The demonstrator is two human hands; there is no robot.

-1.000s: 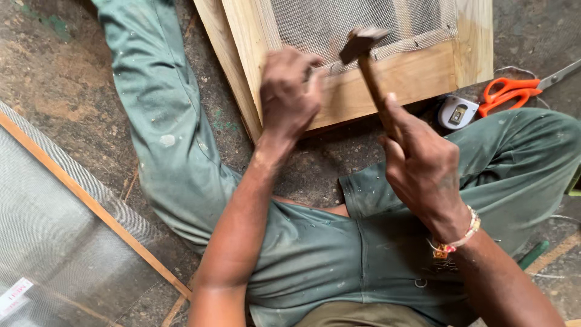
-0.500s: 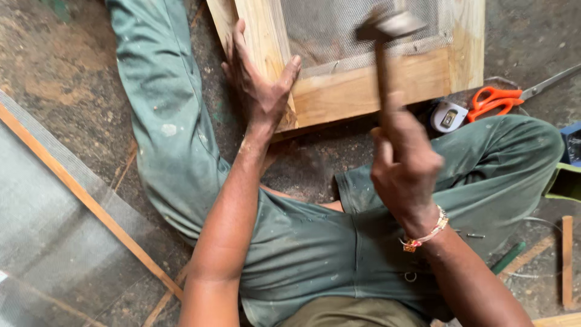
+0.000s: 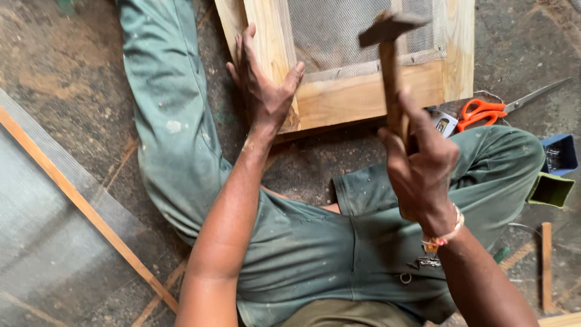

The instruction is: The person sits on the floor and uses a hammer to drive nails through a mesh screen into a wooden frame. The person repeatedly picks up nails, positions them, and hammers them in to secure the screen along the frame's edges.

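I sit on the ground in green trousers with a pale wooden frame between my legs; grey wire mesh covers its opening. My left hand lies flat on the frame's left stile near the corner, fingers spread, thumb on the wood. My right hand grips the wooden handle of a hammer, whose dark metal head is raised above the mesh and the bottom rail.
Orange-handled scissors and a small tape measure lie by my right knee. A blue box and a green container sit at the right edge. A mesh sheet with a wooden strip lies at left.
My left hand has opened from a fist near the frame's bottom rail and slid left onto the stile. The hammer has lifted upright above the frame.
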